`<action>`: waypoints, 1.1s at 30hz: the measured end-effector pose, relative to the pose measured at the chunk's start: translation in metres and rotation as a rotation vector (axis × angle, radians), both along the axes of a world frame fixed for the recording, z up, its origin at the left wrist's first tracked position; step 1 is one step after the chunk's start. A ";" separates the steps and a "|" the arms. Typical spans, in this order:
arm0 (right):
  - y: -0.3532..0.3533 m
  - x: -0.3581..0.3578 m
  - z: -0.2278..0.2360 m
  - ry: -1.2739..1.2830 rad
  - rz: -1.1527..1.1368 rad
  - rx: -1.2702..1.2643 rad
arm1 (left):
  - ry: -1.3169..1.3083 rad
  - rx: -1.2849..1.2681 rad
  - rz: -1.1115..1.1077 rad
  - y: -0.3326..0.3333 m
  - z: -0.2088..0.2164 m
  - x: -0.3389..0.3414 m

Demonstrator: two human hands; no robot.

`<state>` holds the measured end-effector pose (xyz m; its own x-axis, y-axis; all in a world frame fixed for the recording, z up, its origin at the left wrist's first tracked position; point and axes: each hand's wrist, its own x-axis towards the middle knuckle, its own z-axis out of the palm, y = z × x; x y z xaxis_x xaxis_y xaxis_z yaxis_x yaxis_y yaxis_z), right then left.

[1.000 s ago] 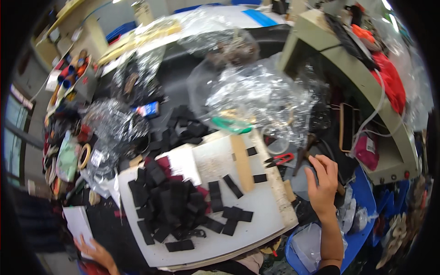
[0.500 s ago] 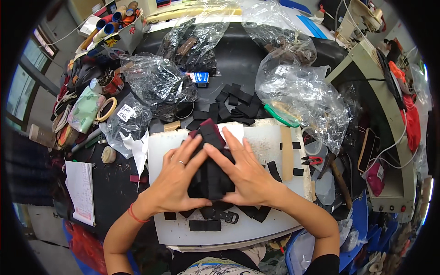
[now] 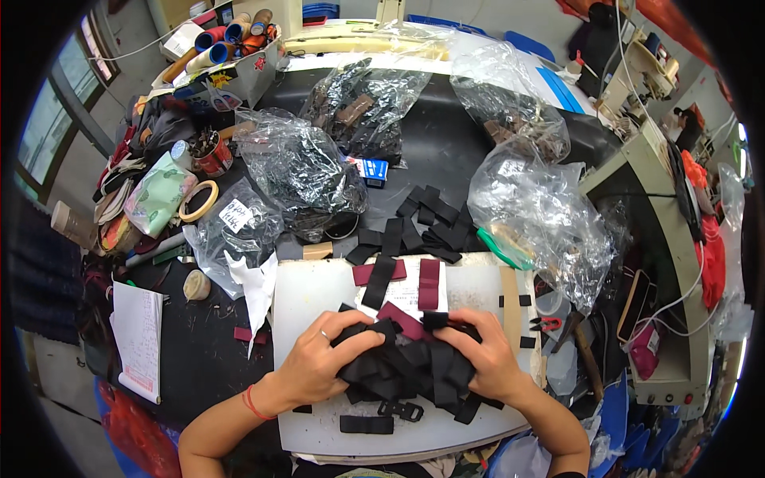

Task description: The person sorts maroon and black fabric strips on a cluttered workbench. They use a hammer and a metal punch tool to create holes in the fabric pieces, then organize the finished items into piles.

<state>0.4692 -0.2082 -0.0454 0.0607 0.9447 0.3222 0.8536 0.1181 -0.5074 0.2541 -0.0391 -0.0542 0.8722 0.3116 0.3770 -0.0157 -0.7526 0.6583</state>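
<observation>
Moved apart since earlier, the left hand [image 3: 323, 358] and right hand [image 3: 492, 357] pinch a heap of black strips [image 3: 402, 373] at its nine and three o'clock; between them, a maroon strip [image 3: 401, 320] slants from ten to four.

beside the notepad [image 3: 137, 338], to its right, a small round jar [image 3: 197, 284] is seen; beyond the notepad, a floral pouch [image 3: 159, 193] and tan tape roll [image 3: 213, 193] are seen.

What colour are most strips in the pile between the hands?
Black; the pile shows best in the head view.
</observation>
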 end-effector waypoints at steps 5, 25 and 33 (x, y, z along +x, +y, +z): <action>0.002 0.002 0.033 -0.095 0.099 -0.270 | 0.092 -0.079 -0.085 0.008 0.014 0.001; 0.153 0.068 -0.007 -0.102 0.086 -0.428 | 0.486 -0.145 0.018 0.114 -0.021 0.104; 0.124 0.061 0.002 0.167 -0.077 -0.191 | 0.768 -0.523 -0.100 0.122 -0.026 0.136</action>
